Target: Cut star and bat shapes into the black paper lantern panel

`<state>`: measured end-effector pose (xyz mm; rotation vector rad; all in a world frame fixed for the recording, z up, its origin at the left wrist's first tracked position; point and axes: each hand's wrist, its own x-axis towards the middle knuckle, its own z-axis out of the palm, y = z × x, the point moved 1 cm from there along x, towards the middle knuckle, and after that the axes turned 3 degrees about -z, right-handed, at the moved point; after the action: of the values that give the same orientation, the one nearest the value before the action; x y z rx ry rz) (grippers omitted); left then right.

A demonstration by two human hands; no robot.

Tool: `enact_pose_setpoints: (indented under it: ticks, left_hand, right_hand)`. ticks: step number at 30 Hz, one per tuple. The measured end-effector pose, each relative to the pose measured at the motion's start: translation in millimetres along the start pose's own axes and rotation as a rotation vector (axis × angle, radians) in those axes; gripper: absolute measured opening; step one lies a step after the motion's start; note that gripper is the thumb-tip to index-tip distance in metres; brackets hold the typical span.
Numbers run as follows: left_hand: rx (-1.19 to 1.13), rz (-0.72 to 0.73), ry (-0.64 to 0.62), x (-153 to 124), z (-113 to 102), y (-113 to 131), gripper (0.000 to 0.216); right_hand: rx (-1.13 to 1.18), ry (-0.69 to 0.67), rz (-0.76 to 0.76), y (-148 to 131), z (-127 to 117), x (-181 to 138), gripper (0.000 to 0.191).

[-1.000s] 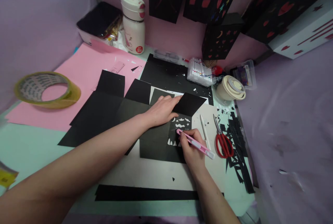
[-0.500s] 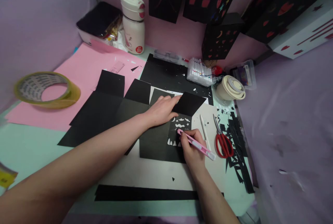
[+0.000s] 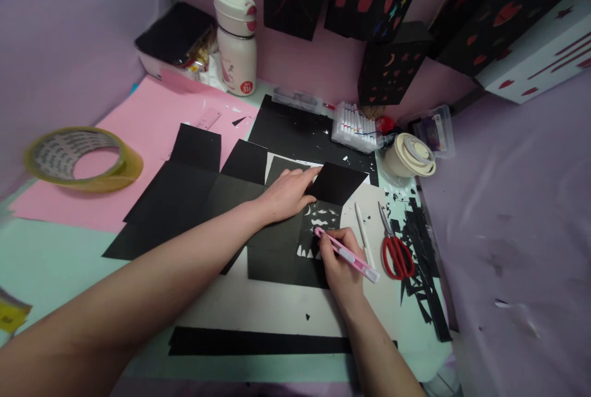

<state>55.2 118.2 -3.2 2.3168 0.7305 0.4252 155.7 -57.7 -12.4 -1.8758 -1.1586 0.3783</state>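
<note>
Knife (image 3: 347, 255), pink, is gripped pen-style in the right hand (image 3: 339, 264), tip on the black card (image 3: 277, 249) among small cut-outs. Left hand (image 3: 287, 194) lies flat, fingers extended, pressing the card down. Scissors (image 3: 394, 249) lie just right.
</note>
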Motion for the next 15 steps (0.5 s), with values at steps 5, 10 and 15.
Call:
enact_pose_setpoints:
  ticks: [5,10,15]
  left_hand:
    - [-0.044,0.005,0.019,-0.4,-2.8,1.5,0.046]
    - [-0.053,0.012,0.025,-0.3,-2.9,1.1,0.044]
    - [-0.07,0.023,0.047,-0.2,-2.8,0.2,0.043]
  right_hand:
    - [0.009,0.019,-0.005,0.5,-0.4,0.0,0.017]
    - [0.012,-0.012,0.004,1.6,-0.5,-0.2,0.018]
    - [0.05,0.027,0.061,3.2,-1.7,-1.2,0.017]
